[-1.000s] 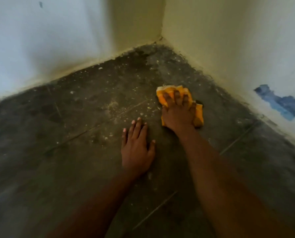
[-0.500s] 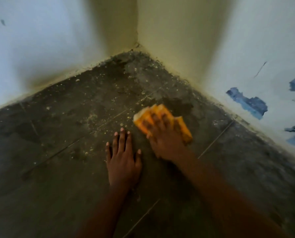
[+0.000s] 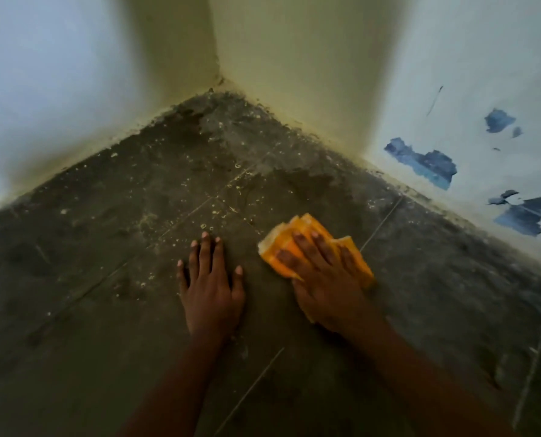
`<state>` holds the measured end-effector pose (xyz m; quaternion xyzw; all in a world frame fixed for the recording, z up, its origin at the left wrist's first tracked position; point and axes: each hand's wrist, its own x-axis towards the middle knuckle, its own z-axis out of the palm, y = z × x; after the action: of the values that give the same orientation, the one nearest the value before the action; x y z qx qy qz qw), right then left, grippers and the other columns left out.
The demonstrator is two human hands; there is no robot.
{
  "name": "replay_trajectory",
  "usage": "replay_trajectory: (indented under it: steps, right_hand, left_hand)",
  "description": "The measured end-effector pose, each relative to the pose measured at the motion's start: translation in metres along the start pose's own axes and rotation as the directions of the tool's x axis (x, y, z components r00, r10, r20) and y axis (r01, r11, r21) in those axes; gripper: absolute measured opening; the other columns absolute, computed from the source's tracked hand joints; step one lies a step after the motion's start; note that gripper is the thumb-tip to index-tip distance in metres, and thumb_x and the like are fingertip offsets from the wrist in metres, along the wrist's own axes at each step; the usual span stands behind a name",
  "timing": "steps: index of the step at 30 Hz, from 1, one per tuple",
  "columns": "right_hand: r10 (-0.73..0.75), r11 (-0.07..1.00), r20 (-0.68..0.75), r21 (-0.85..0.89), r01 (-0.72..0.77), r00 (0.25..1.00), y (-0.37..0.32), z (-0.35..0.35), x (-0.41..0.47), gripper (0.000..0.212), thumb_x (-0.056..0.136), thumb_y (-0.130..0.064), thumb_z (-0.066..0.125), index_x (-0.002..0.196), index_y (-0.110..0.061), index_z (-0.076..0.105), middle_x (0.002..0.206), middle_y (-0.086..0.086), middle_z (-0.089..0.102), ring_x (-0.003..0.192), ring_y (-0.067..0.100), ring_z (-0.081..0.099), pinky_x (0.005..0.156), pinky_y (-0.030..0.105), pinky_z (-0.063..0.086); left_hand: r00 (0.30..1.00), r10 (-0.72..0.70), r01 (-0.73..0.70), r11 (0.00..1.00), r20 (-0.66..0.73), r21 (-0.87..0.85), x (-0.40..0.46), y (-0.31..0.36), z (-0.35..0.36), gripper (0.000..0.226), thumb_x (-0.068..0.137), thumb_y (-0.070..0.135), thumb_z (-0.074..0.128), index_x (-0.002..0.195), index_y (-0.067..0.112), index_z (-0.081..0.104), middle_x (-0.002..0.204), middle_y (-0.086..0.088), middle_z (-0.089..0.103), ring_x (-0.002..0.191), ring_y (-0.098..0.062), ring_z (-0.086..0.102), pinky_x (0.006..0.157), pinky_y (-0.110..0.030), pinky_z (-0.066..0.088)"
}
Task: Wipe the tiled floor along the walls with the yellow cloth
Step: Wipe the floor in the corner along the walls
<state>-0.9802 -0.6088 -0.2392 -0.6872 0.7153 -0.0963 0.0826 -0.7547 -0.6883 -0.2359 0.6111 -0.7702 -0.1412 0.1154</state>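
The yellow cloth (image 3: 281, 244) lies folded on the dark tiled floor (image 3: 121, 231), a little right of centre. My right hand (image 3: 322, 279) presses flat on top of it, fingers spread, covering most of it. My left hand (image 3: 211, 283) rests flat on the bare tile just left of the cloth, fingers apart, holding nothing. The floor is dusty with pale specks, and a darker damp patch shows beyond the cloth toward the corner.
Two pale walls meet in a corner (image 3: 218, 83) ahead. The right wall (image 3: 452, 89) runs close by the cloth and has blue patches of peeled paint (image 3: 426, 164). Grime lines the base of both walls.
My right hand has pulled the cloth back toward me, away from the corner. My left hand has stayed planted on the tile. The view has shifted so more of the right wall shows.
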Motion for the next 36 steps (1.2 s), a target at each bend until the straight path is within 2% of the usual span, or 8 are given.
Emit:
replay_trajectory:
  steps: [6, 12, 15, 19, 26, 30, 34, 36]
  right_hand:
    - [0.522, 0.850, 0.015, 0.074, -0.521, 0.853, 0.061, -0.024, 0.043, 0.063, 0.104, -0.056, 0.026, 0.162, -0.046, 0.004, 0.175, -0.003, -0.005, 0.160, 0.032, -0.008, 0.125, 0.066, -0.001]
    - [0.090, 0.996, -0.037, 0.002, -0.090, 0.995, 0.010, -0.002, -0.073, 0.062, 0.097, -0.049, 0.037, 0.158, -0.046, 0.032, 0.172, -0.003, 0.022, 0.159, 0.031, 0.017, 0.121, 0.063, 0.019]
    - [0.271, 0.960, -0.111, -0.037, -0.277, 0.956, 0.040, -0.003, -0.104, 0.059, 0.096, -0.049, 0.040, 0.155, -0.046, 0.041, 0.169, -0.003, 0.032, 0.156, 0.029, 0.028, 0.118, 0.064, 0.026]
    - [0.614, 0.788, -0.052, 0.106, -0.607, 0.788, 0.057, -0.026, -0.048, 0.063, 0.100, -0.050, 0.037, 0.161, -0.048, 0.019, 0.175, -0.004, 0.005, 0.160, 0.033, -0.001, 0.122, 0.064, -0.008]
    - [0.241, 0.969, -0.071, -0.039, -0.244, 0.968, 0.016, 0.000, -0.132, 0.056, 0.103, -0.047, 0.034, 0.159, -0.050, 0.027, 0.173, -0.005, 0.017, 0.160, 0.031, 0.013, 0.122, 0.066, 0.013]
    - [0.404, 0.895, -0.074, -0.173, -0.411, 0.912, 0.069, -0.012, -0.187, 0.058, 0.100, -0.056, 0.026, 0.158, -0.055, 0.021, 0.174, -0.005, 0.014, 0.159, 0.037, 0.013, 0.116, 0.079, 0.002]
    - [0.654, 0.756, 0.005, 0.007, -0.654, 0.756, 0.090, -0.024, -0.149, 0.062, 0.100, -0.061, 0.026, 0.158, -0.057, 0.005, 0.174, -0.011, -0.005, 0.159, 0.039, -0.007, 0.118, 0.076, 0.005]
    - [0.575, 0.818, 0.031, -0.029, -0.574, 0.818, 0.066, -0.018, -0.154, 0.065, 0.098, -0.057, 0.026, 0.160, -0.054, 0.004, 0.175, -0.007, -0.005, 0.158, 0.043, -0.006, 0.116, 0.077, 0.010]
  left_hand:
    - [0.995, 0.100, -0.101, 0.995, -0.007, -0.025, -0.001, 0.001, 0.004, 0.068, 0.099, 0.046, 0.035, 0.162, 0.019, 0.033, 0.174, -0.001, 0.020, 0.162, -0.019, 0.012, 0.130, -0.046, 0.000]
    - [0.982, 0.179, -0.173, 0.981, 0.063, -0.093, -0.022, 0.033, 0.006, 0.068, 0.096, 0.041, 0.037, 0.161, 0.021, 0.037, 0.174, 0.000, 0.020, 0.162, -0.016, 0.010, 0.131, -0.044, 0.002]
    - [0.987, 0.148, -0.148, 0.989, 0.069, -0.002, -0.032, 0.055, 0.021, 0.072, 0.099, 0.047, 0.030, 0.166, 0.023, 0.020, 0.176, -0.001, 0.007, 0.163, -0.020, -0.001, 0.130, -0.047, -0.005]
    - [0.983, 0.156, -0.161, 0.986, 0.092, 0.049, -0.028, 0.054, 0.023, 0.073, 0.101, 0.051, 0.029, 0.167, 0.024, 0.015, 0.176, -0.001, 0.004, 0.163, -0.021, -0.002, 0.131, -0.054, -0.001]
    - [0.984, 0.152, -0.157, 0.986, 0.094, 0.053, -0.028, 0.058, 0.018, 0.072, 0.102, 0.052, 0.034, 0.166, 0.024, 0.018, 0.176, 0.001, 0.004, 0.163, -0.019, -0.003, 0.131, -0.053, -0.001]
    - [0.983, 0.170, -0.175, 0.983, 0.074, 0.054, -0.030, 0.055, 0.024, 0.071, 0.103, 0.049, 0.039, 0.166, 0.024, 0.018, 0.176, 0.001, 0.007, 0.163, -0.019, -0.002, 0.130, -0.053, -0.001]
    - [0.982, 0.170, -0.174, 0.984, 0.083, 0.045, -0.028, 0.054, 0.024, 0.073, 0.101, 0.051, 0.036, 0.166, 0.023, 0.019, 0.176, 0.000, 0.007, 0.163, -0.020, -0.001, 0.130, -0.053, -0.003]
    - [0.982, 0.170, -0.174, 0.984, 0.080, 0.039, -0.029, 0.055, 0.022, 0.069, 0.105, 0.046, 0.041, 0.166, 0.022, 0.019, 0.176, -0.001, 0.007, 0.163, -0.021, -0.001, 0.130, -0.054, -0.002]
